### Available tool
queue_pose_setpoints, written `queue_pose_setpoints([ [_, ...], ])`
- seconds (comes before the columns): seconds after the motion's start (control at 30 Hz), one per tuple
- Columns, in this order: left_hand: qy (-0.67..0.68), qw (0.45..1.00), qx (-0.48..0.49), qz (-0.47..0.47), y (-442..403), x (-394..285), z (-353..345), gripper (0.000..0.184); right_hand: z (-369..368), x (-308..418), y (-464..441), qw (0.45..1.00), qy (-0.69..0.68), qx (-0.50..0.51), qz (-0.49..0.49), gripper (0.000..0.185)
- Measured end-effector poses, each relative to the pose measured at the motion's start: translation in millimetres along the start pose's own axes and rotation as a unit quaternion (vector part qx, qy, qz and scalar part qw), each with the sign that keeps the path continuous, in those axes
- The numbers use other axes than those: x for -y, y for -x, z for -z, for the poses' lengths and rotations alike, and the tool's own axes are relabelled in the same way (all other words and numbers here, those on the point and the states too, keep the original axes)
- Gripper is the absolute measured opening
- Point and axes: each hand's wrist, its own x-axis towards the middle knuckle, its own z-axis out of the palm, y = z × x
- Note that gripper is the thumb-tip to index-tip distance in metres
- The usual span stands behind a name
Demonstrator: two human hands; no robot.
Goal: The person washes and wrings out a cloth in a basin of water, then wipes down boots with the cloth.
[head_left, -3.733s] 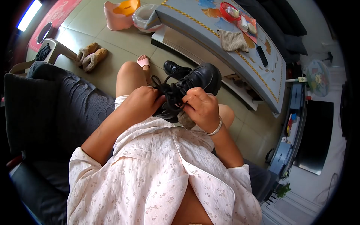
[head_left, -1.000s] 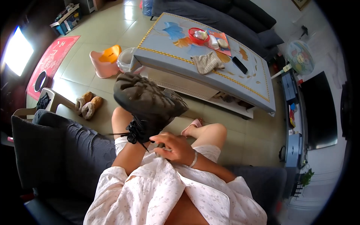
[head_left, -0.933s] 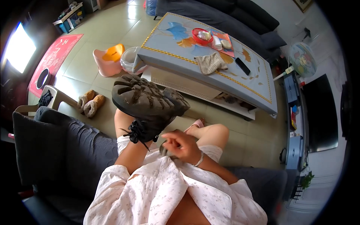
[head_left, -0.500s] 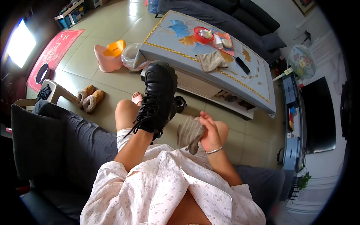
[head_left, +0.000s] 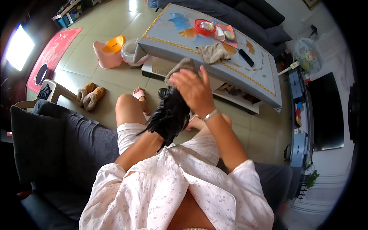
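Note:
A black lace-up boot (head_left: pixel 170 115) is held up in front of my lap, its toe pointing away from me. My left forearm (head_left: pixel 140 151) runs into the boot's opening, which hides my left hand. A grey-brown striped cloth (head_left: pixel 183 66) covers the toe. Flat on the cloth and upper side of the boot lies my right hand (head_left: pixel 193 88), its fingers stretched out and the thumb apart. Beyond the boot, part of another black shoe (head_left: pixel 163 92) shows near the floor.
A covered table (head_left: pixel 168 48) bears a red basket (head_left: pixel 205 27), a knitted cloth (head_left: pixel 213 53) and a black phone (head_left: pixel 246 58). Fur-lined shoes (head_left: pixel 92 97) stand on the floor at left, near a pink and orange potty (head_left: pixel 109 51) and a clear bin (head_left: pixel 132 50).
The boot has turned from sole-up to upper-side-up and tipped slightly lower. My right hand has brought the striped cloth from beside the boot onto its toe, and its fingers have spread flat.

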Motion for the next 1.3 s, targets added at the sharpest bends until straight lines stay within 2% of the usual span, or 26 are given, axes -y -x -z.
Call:
queue_pose_setpoints([
  [0.13,-0.010,1.000,0.026,0.005,-4.0,0.8,-0.5,0.041,-4.7,-10.7,-18.9,0.999,-0.023,-0.001,-0.029,0.021],
  [0.17,-0.009,0.999,0.032,0.006,-5.8,1.3,0.4,0.041,-5.2,-8.2,-21.8,0.997,-0.038,-0.033,-0.054,0.021],
  [0.23,-0.001,0.999,0.038,0.010,-5.3,1.8,3.3,0.041,-1.9,0.5,-24.5,0.992,-0.043,-0.090,-0.071,0.027],
  [0.33,0.019,0.999,0.027,0.021,-3.7,6.2,15.0,0.042,-4.2,22.0,0.3,0.992,-0.058,-0.085,-0.073,0.029],
  [0.43,0.066,0.997,0.001,0.030,-1.9,11.1,35.3,0.042,2.9,46.1,24.9,0.971,-0.171,-0.070,-0.153,0.021],
  [0.5,0.090,0.995,-0.008,0.030,-1.4,11.6,45.3,0.042,9.2,47.3,41.4,0.929,-0.282,-0.027,-0.237,0.018],
  [0.57,0.102,0.994,-0.016,0.033,-5.9,15.4,47.1,0.042,19.2,48.4,57.4,0.849,-0.403,0.067,-0.337,0.017],
  [0.6,0.102,0.994,-0.014,0.034,-9.5,14.1,44.9,0.043,22.6,44.1,59.5,0.849,-0.401,0.068,-0.337,0.017],
  [0.67,0.085,0.996,-0.007,0.032,-14.3,10.8,36.5,0.043,28.8,34.9,61.6,0.763,-0.475,0.016,-0.437,0.018],
  [0.73,0.060,0.998,0.006,0.027,-17.4,7.8,24.5,0.043,54.2,22.7,26.2,0.814,-0.384,-0.059,-0.432,0.020],
  [0.77,0.048,0.999,0.011,0.022,-16.6,6.5,18.8,0.043,54.3,15.0,12.7,0.814,-0.383,-0.059,-0.433,0.020],
  [0.8,0.040,0.999,0.015,0.018,-16.0,5.4,14.1,0.043,52.0,6.7,-0.1,0.905,-0.278,-0.100,-0.307,0.021],
  [0.83,0.031,0.999,0.018,0.014,-14.5,4.9,11.0,0.043,50.0,0.9,-10.7,0.962,-0.162,-0.137,-0.170,0.024],
  [0.9,0.023,1.000,0.019,0.008,-9.3,5.6,5.4,0.044,35.8,8.3,-22.2,0.982,-0.100,-0.077,-0.138,0.029],
  [0.93,0.026,1.000,0.014,0.009,-6.1,6.2,6.2,0.044,25.5,12.9,-20.6,0.987,-0.076,-0.039,-0.137,0.030],
  [1.0,0.044,0.999,-0.001,0.012,-3.7,5.5,16.9,0.044,16.6,23.7,-12.4,0.987,-0.078,-0.041,-0.135,0.029],
  [1.13,0.107,0.994,-0.034,0.019,1.3,6.7,51.6,0.045,5.9,51.2,17.0,0.978,-0.152,-0.021,-0.142,0.025],
  [1.23,0.137,0.988,-0.056,0.035,0.3,14.2,60.9,0.045,17.3,48.3,23.3,0.874,-0.383,0.044,-0.297,0.021],
  [1.3,0.140,0.987,-0.064,0.038,-2.1,16.0,59.3,0.045,23.8,39.8,32.7,0.857,-0.398,0.056,-0.324,0.018],
])
